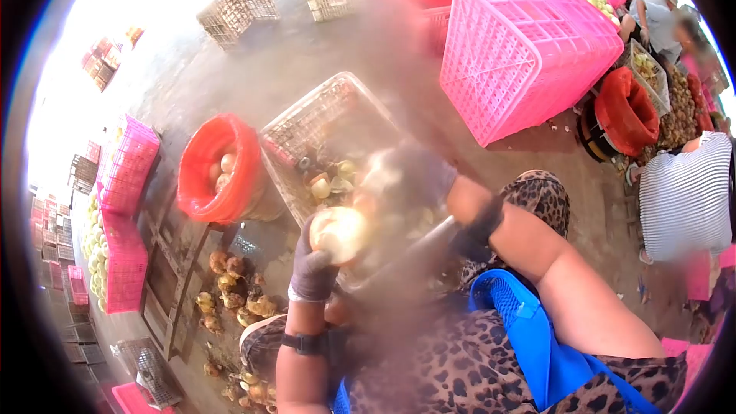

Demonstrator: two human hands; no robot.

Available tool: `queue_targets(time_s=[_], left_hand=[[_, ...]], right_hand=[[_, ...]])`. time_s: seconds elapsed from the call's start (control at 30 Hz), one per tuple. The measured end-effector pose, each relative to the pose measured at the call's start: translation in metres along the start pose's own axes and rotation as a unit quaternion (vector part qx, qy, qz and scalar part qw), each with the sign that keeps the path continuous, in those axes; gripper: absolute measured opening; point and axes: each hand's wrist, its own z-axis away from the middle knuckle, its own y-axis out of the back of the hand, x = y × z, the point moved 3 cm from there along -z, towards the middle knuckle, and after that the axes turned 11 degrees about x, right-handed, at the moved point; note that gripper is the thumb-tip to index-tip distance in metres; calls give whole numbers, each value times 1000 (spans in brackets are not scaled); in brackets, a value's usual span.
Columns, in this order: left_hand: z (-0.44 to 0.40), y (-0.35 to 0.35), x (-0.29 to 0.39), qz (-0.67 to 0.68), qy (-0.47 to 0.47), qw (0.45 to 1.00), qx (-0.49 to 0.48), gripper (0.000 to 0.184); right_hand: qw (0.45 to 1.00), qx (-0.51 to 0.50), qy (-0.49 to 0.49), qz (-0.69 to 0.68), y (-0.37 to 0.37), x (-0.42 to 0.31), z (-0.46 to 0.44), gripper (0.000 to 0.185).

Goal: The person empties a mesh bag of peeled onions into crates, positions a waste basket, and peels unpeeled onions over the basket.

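In the head view, a grey floor (330,42) is spreading out beneath a big pink crate (529,54). The left hand (313,264) is gripping an onion (339,231) above the near edge of a pale crate (349,80), where pale pieces (342,178) are lying. The right hand (418,176) is blurring beside it; its grip I cannot tell. The onion is looking mostly bare, so probably nearly done; brown onions (261,306) are lying on the floor, seemingly left to do.
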Motion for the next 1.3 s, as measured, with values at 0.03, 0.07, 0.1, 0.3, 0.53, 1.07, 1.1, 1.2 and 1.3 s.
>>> queue_targets(time_s=[0.03, 0.07, 0.1, 0.3, 0.53, 1.07, 1.1, 1.2, 1.3], left_hand=[[1, -1, 2, 9, -13, 1000, -10, 88], [3, 0, 4, 18, -19, 1000, -13, 87], [3, -2, 8, 24, -25, 999, -18, 86], [-9, -5, 12, -1, -90, 995, -41, 80], [-46, 48, -32, -201, -71, 972, 95, 77], [-16, 0, -9, -202, -25, 978, 54, 84], [-16, 1, -10, -137, -11, 989, 44, 84], [-15, 5, -18, 110, 50, 991, 52, 82], [-14, -3, -13, 119, 45, 991, 50, 85]], right_hand=[[972, -3, 61, 227, 9, 16, -11, 19], [891, -3, 118, 439, 15, 36, -22, 22], [762, 1, 168, 625, 16, 55, -31, 25], [987, 67, 125, -70, -44, 40, 0, 51], [970, 127, 203, 40, -50, -14, 30, 63], [858, 315, 176, 366, -10, 49, -17, 32], [885, 298, 162, 319, -17, -4, 20, 36], [923, 239, 141, 266, -37, -24, 45, 44], [938, 180, 142, 259, -52, -16, 41, 53]])
